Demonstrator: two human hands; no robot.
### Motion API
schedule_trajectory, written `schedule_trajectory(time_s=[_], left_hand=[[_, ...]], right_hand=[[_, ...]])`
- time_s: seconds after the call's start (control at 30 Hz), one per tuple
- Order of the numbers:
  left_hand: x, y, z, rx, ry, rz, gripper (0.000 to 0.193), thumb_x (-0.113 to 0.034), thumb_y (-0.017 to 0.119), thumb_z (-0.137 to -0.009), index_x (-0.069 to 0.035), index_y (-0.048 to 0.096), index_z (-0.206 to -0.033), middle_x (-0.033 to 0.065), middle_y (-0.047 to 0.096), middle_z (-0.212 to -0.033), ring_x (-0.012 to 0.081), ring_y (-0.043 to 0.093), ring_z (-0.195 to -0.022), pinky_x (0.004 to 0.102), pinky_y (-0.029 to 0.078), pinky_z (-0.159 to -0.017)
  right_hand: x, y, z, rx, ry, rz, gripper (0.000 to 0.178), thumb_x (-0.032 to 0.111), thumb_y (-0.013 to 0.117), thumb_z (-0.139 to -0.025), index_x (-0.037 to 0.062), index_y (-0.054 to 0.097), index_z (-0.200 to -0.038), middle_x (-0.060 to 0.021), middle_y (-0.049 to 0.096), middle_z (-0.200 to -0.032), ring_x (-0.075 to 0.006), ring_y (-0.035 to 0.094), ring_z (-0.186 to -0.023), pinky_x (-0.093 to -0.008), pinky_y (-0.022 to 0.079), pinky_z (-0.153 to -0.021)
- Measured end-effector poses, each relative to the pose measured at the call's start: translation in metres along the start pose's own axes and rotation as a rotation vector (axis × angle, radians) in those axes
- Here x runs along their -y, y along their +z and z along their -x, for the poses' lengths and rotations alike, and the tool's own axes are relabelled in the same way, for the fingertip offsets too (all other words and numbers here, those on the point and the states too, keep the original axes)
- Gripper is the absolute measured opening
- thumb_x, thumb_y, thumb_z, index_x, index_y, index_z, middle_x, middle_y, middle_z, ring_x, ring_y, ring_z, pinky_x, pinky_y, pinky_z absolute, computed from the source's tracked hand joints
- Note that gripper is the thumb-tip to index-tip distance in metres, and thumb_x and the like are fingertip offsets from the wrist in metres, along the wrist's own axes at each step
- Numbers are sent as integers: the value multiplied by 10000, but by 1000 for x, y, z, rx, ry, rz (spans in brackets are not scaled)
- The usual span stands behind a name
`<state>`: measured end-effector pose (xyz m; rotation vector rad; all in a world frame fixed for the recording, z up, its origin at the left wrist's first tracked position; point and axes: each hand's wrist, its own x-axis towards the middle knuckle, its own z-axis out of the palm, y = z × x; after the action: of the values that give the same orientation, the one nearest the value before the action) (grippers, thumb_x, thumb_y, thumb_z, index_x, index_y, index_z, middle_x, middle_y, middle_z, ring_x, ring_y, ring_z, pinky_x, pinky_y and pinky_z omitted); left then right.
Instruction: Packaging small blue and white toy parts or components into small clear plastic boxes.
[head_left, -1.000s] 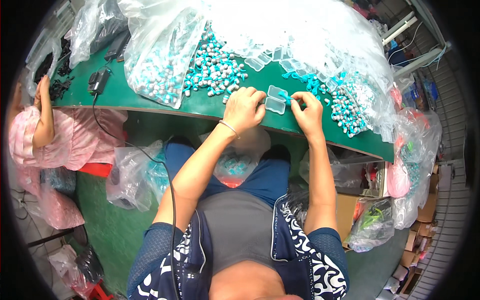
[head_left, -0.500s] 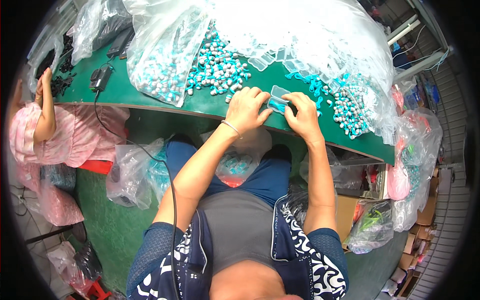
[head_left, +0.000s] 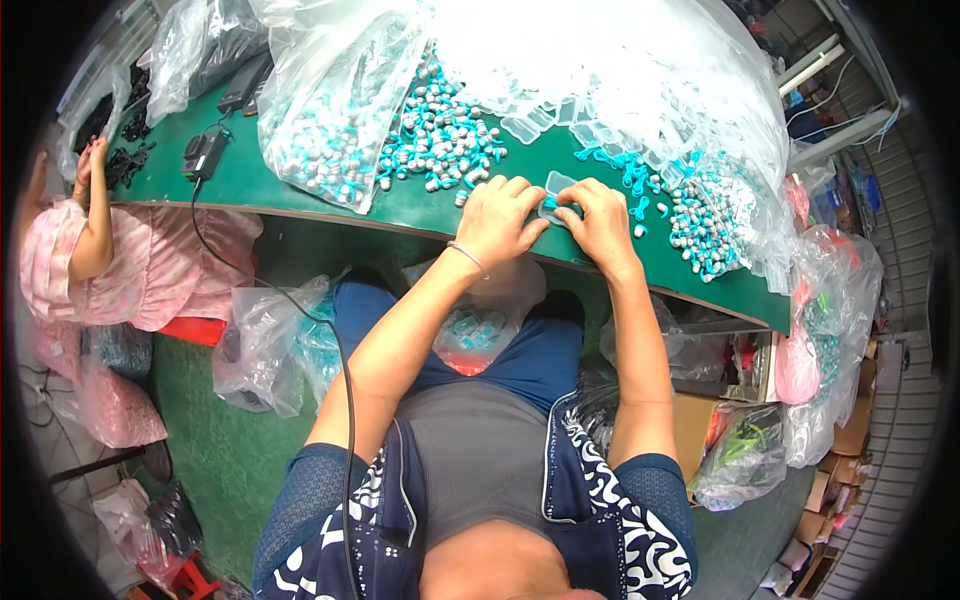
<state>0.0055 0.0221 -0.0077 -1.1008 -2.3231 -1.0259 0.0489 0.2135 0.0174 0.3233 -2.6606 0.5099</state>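
Note:
At the table's front edge, a small clear plastic box [head_left: 558, 181] with its lid raised is between my hands. My left hand [head_left: 497, 218] grips its left side, thumb at the near edge and fingers curled. My right hand [head_left: 601, 226] closes on the right side, with fingers bent over the box. Between them shows a bit of teal cord [head_left: 549, 202]; the rest of the box's inside is hidden by my fingers. Just left lies a heap of grey-and-teal plug-shaped pieces [head_left: 440, 135]. Right of my right hand are loose teal cords [head_left: 636, 176] and another heap of such pieces [head_left: 700, 225].
A large clear bag [head_left: 620, 60] of empty clear boxes covers the back of the green table [head_left: 225, 180]. A bag of pieces [head_left: 325, 150] stands left, beside a black device [head_left: 203, 153] whose cable [head_left: 290, 298] crosses my left arm. Another person's arm [head_left: 95, 220] is far left.
My right hand has shifted slightly left, its fingers now bent further over the box and covering more of it. My left hand stays nearly still.

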Motion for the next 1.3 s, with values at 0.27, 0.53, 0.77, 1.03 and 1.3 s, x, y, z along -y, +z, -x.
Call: schedule_trajectory(time_s=[0.27, 0.53, 0.77, 1.03, 1.3], left_hand=[[13, 7, 1, -44, -47, 92, 171, -112, 698, -806, -77, 669, -970, 89, 646, -876, 292, 621, -836, 403, 498, -747], [7, 3, 0, -46, -144, 196, 92, -86, 677, -835, -63, 686, -924, 104, 656, -837, 310, 648, -829, 403, 520, -714], [5, 1, 1, -25, -56, 10, 88, -114, 713, -804, -65, 696, -875, 105, 638, -839, 316, 644, -816, 412, 521, -710], [6, 3, 3, -61, -112, 11, 107, -66, 711, -794, -54, 686, -898, 106, 640, -850, 317, 646, -807, 409, 519, -703], [-1, 0, -3, -93, -65, 211, 94, -88, 698, -813, -82, 684, -906, 99, 632, -881, 320, 647, -808, 415, 526, -695]], right_hand=[[-4, -11, 6, -132, 79, -236, 172, 136, 760, -771, 71, 710, -922, -85, 683, -921, -268, 663, -781, -377, 493, -724], [-42, -42, 70, -243, 400, 202, 142, 166, 712, -827, 103, 703, -954, -67, 665, -909, -272, 631, -878, -415, 460, -774], [-52, -34, 78, -257, 455, -12, 162, 96, 744, -786, 76, 701, -941, -97, 668, -852, -270, 636, -786, -392, 502, -731], [-53, -19, 76, -403, 449, 65, 152, 49, 744, -753, 89, 676, -883, -46, 680, -835, -234, 621, -737, -366, 492, -686], [-8, -21, 63, -408, 353, -322, 116, -9, 712, -765, 58, 688, -856, -48, 696, -839, -187, 619, -745, -329, 500, -676]])
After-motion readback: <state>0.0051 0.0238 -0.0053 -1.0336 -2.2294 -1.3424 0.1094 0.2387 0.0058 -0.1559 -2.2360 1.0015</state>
